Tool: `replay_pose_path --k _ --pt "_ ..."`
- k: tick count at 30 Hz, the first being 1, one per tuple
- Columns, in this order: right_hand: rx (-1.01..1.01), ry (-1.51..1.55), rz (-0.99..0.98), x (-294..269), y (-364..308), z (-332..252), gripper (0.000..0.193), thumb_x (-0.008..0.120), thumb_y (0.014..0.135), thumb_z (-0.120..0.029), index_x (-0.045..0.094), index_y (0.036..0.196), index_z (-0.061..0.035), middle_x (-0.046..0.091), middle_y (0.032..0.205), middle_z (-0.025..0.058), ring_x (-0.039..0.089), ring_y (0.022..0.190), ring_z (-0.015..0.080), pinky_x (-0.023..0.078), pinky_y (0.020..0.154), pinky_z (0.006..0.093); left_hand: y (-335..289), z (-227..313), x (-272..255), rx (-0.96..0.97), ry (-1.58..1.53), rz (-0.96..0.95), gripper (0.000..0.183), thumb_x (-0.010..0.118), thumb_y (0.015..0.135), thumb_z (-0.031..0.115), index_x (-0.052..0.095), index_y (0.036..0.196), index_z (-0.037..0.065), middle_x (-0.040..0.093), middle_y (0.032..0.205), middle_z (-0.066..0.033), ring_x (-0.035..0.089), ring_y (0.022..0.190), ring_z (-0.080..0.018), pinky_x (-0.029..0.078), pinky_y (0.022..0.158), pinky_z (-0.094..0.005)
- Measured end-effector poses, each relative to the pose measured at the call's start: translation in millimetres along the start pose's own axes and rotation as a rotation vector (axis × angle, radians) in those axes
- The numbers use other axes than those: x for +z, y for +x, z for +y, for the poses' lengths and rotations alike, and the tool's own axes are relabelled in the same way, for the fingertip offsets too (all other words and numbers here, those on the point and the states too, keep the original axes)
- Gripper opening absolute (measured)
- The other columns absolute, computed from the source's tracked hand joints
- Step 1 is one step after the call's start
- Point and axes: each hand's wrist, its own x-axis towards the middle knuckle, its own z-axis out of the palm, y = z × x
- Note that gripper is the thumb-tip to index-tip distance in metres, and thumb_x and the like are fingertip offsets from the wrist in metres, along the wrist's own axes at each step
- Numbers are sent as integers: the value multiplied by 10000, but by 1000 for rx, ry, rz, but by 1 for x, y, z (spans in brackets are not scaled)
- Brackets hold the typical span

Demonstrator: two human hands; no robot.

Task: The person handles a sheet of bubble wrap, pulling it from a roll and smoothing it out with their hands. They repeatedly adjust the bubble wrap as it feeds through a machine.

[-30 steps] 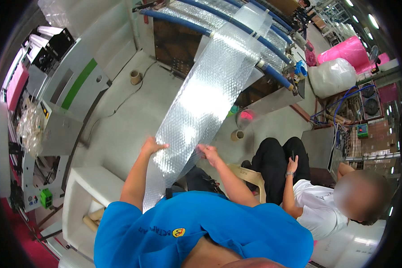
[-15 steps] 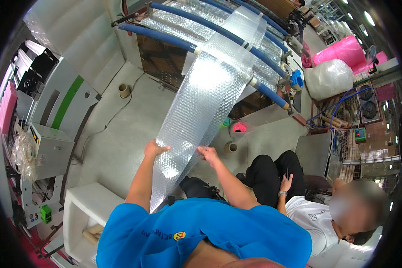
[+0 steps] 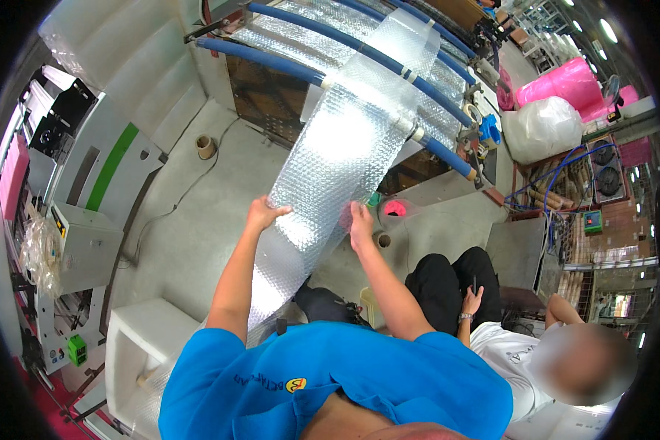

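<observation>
A long strip of clear bubble wrap (image 3: 330,161) comes down toward me over blue rollers (image 3: 271,64), and its lower part runs past my lap to the lower left. My left hand (image 3: 262,215) grips the strip's left edge, thumb on top and fingers underneath. At the opposite edge, my right hand (image 3: 359,226) pinches the film between thumb and fingers. The fingers below the sheet are partly hidden. Between both hands the wrap looks taut and shiny.
A seated co-worker (image 3: 513,352) is close on my right. Cardboard tubes (image 3: 205,147) stand on the floor, and a cable (image 3: 174,208) crosses it. A grey-white machine (image 3: 88,242) is at left, a white foam box (image 3: 150,323) near my left elbow. Pink rolls (image 3: 557,84) lie far right.
Both hands have moved up the strip, away from my body, and hold its edges nearer the rollers. More wrap hangs at the lower left. The co-worker's far arm has risen toward the head.
</observation>
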Motion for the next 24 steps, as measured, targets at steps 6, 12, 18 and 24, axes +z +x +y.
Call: replay_pose_path --k 6,12,18,24 --pt "278 -197 -41 -10 -85 97 236 556 759 -213 517 910 -36 549 792 22 507 678 101 420 551 242 -47 -72 8 3 6 -130 729 730 511 398 458 1020 -48 563 939 -140 543 858 -218 409 760 -322" --pt "419 -410 -128 -2 -156 100 173 524 785 -240 527 857 -83 557 724 -1 507 562 85 410 486 221 -77 -115 10 6 -53 101 506 619 673 333 443 1089 105 565 881 -163 541 840 -270 409 712 -359" --pt "317 -247 -225 4 -197 44 213 524 781 -294 543 798 -82 552 669 -5 498 552 76 396 480 213 -103 -118 -31 129 -50 204 348 557 727 352 556 908 55 570 689 -136 558 707 -218 424 618 -326" --pt "202 -119 -170 18 -232 33 237 528 776 -300 535 803 -64 556 698 25 492 560 94 388 489 226 -161 -86 -72 101 -249 -24 392 576 710 390 585 886 40 571 690 -105 533 684 -150 419 630 -278"
